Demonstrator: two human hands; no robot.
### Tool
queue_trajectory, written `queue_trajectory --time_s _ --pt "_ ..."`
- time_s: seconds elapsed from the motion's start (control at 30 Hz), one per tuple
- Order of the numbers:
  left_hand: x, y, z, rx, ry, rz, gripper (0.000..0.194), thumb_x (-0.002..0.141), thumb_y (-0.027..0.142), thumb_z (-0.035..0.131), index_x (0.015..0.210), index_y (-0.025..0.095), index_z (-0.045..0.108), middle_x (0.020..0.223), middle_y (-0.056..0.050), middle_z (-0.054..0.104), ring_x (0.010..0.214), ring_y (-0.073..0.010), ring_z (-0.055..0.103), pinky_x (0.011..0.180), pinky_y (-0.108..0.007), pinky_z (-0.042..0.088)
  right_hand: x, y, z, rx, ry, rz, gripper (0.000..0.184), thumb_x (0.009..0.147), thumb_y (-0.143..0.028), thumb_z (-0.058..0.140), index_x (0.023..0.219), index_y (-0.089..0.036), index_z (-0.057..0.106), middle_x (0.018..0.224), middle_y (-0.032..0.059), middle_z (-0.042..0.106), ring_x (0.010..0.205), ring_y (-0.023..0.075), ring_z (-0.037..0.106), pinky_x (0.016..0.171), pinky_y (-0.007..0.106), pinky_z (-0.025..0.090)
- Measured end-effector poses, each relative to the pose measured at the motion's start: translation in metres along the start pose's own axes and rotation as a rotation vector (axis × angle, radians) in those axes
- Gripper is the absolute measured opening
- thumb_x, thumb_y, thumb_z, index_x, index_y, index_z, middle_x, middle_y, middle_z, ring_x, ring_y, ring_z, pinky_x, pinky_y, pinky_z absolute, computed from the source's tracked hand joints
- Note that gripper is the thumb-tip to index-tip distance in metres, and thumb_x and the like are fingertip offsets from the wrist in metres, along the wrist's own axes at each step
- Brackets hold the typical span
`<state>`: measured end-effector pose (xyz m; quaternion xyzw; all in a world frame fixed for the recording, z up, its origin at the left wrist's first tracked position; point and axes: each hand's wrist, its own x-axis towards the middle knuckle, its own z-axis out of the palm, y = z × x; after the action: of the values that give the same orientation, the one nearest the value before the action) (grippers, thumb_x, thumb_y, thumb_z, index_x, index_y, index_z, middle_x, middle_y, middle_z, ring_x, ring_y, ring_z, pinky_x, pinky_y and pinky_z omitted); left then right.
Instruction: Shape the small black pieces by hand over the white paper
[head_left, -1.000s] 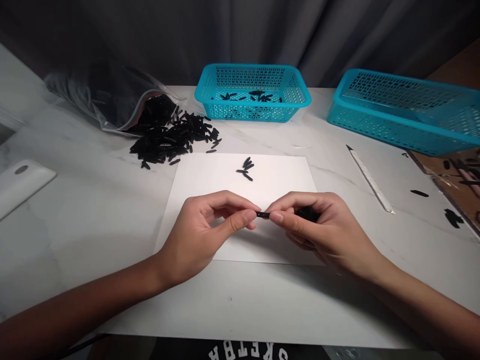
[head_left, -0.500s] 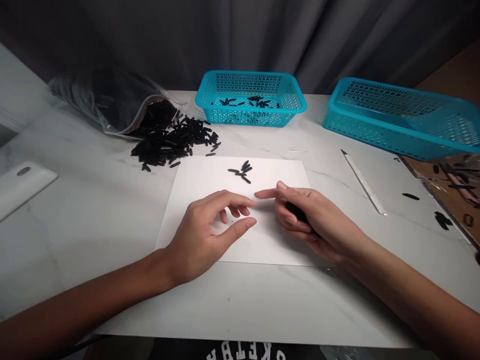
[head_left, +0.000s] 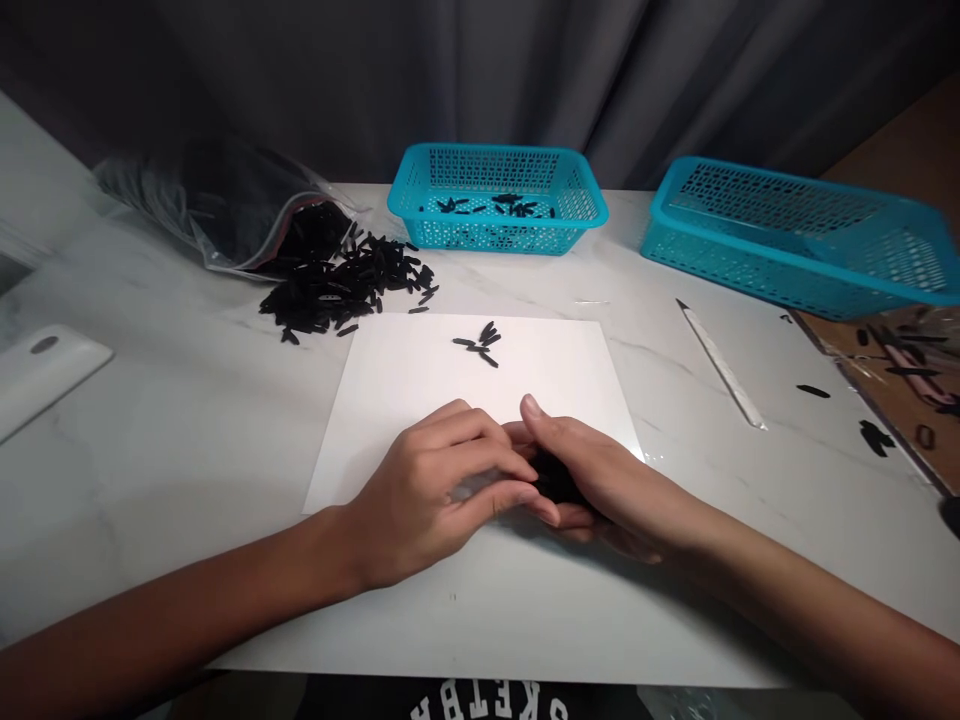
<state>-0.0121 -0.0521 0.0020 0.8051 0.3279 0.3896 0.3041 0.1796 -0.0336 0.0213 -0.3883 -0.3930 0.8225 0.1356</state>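
Observation:
My right hand (head_left: 600, 480) is cupped around a bunch of small black oblong pieces (head_left: 559, 478), its thumb raised and its palm turned toward the left. At that bunch, the thumb and forefinger of my left hand (head_left: 450, 490) come together. Whether a piece sits between those fingertips is hidden. Both hands are over the near edge of a white sheet of paper (head_left: 555, 370). Several loose black oblong pieces (head_left: 484, 348) lie on the sheet beyond my hands, some fanned out and touching.
Behind the sheet stands a blue basket (head_left: 499, 240) with black pieces inside; another blue basket (head_left: 787, 270) is at right. A clear zip bag (head_left: 225, 210) spills a black heap (head_left: 352, 280) at left. A white pencil-like tool (head_left: 720, 365) lies right. A white object (head_left: 52, 370) is far left.
My right hand has moved down toward me and turned its palm more open, showing the black pieces. My left hand has moved right, and its fingers have closed in at the right palm.

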Motion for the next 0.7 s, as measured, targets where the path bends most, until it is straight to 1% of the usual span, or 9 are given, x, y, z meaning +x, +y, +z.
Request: queue_trajectory --time_s 0.1,0.2,0.27,0.3,0.37,0.43,0.5,0.6,0.7 --pt "0.001 0.002 -0.002 0.017 -0.06 -0.039 0.006 0.091 0.019 0.066 0.094 0.019 0.07 0.09 -0.004 0.07 0.086 -0.0156 0.06 0.078 -0.029 0.052 0.001 0.002 0.002 -0.008 -0.053 -0.036 0.056 0.099 -0.062 0.035 0.07 -0.017 0.049 0.056 -0.0041 0.044 0.043 0.005 0.023 0.041 0.02 0.017" --pt "0.002 0.004 -0.004 0.057 -0.104 0.011 0.008 0.092 0.017 0.063 0.093 0.02 0.071 0.089 -0.005 0.071 0.085 -0.0171 0.06 0.076 -0.03 0.052 0.002 0.003 0.003 0.019 -0.066 -0.044 0.053 0.099 -0.06 0.041 0.069 -0.017 0.048 0.056 -0.0043 0.045 0.042 0.0048 0.024 0.04 0.02 0.016" --pt "0.003 0.006 -0.005 0.061 -0.069 0.03 0.008 0.091 0.017 0.063 0.091 0.02 0.07 0.084 -0.004 0.07 0.081 -0.0166 0.06 0.073 -0.03 0.052 0.003 0.003 0.002 0.038 -0.068 -0.045 0.048 0.098 -0.057 0.046 0.07 -0.018 0.05 0.056 -0.0045 0.047 0.041 0.0049 0.025 0.039 0.02 0.018" --pt "0.003 0.006 -0.005 0.056 -0.033 0.013 0.008 0.09 0.017 0.063 0.089 0.02 0.07 0.083 -0.003 0.07 0.079 -0.0162 0.06 0.072 -0.03 0.052 0.003 0.002 0.002 0.043 -0.065 -0.051 0.045 0.097 -0.055 0.05 0.072 -0.018 0.052 0.057 -0.0047 0.048 0.041 0.0049 0.025 0.039 0.019 0.019" --pt "0.004 0.007 -0.006 0.044 0.062 -0.068 0.006 0.088 0.017 0.066 0.086 0.021 0.069 0.082 -0.002 0.07 0.078 -0.0154 0.061 0.07 -0.03 0.051 0.003 0.0 0.0 0.041 -0.029 -0.074 0.038 0.094 -0.05 0.058 0.073 -0.018 0.054 0.058 -0.0053 0.048 0.041 0.0044 0.025 0.038 0.018 0.02" --pt "0.006 0.007 -0.008 0.039 0.151 -0.184 0.006 0.086 0.017 0.068 0.082 0.021 0.069 0.081 -0.001 0.07 0.077 -0.015 0.061 0.066 -0.029 0.048 0.003 -0.003 -0.004 0.012 0.05 -0.113 0.034 0.09 -0.045 0.066 0.073 -0.017 0.056 0.058 -0.0057 0.047 0.042 0.0039 0.025 0.038 0.018 0.018" --pt "0.007 0.007 -0.011 0.023 0.206 -0.297 0.007 0.085 0.017 0.069 0.08 0.021 0.069 0.08 0.0 0.07 0.075 -0.0144 0.06 0.063 -0.028 0.044 0.002 -0.005 -0.008 -0.035 0.136 -0.159 0.029 0.087 -0.041 0.071 0.076 -0.017 0.061 0.057 -0.0062 0.046 0.043 0.0036 0.026 0.038 0.018 0.018" --pt "0.009 0.007 -0.014 -0.045 0.225 -0.429 0.008 0.086 0.02 0.069 0.078 0.021 0.07 0.08 0.001 0.07 0.075 -0.0137 0.058 0.065 -0.028 0.042 0.0 -0.007 -0.013 -0.134 0.229 -0.234 0.022 0.085 -0.038 0.074 0.084 -0.017 0.07 0.055 -0.0065 0.044 0.044 0.0042 0.028 0.039 0.018 0.019" --pt "0.01 0.008 -0.015 -0.13 0.205 -0.514 0.01 0.087 0.025 0.068 0.078 0.021 0.07 0.081 0.001 0.07 0.077 -0.0136 0.059 0.067 -0.028 0.042 -0.001 -0.005 -0.016 -0.201 0.271 -0.274 0.021 0.087 -0.039 0.072 0.085 -0.018 0.072 0.055 -0.0057 0.044 0.045 0.0049 0.031 0.039 0.018 0.019"
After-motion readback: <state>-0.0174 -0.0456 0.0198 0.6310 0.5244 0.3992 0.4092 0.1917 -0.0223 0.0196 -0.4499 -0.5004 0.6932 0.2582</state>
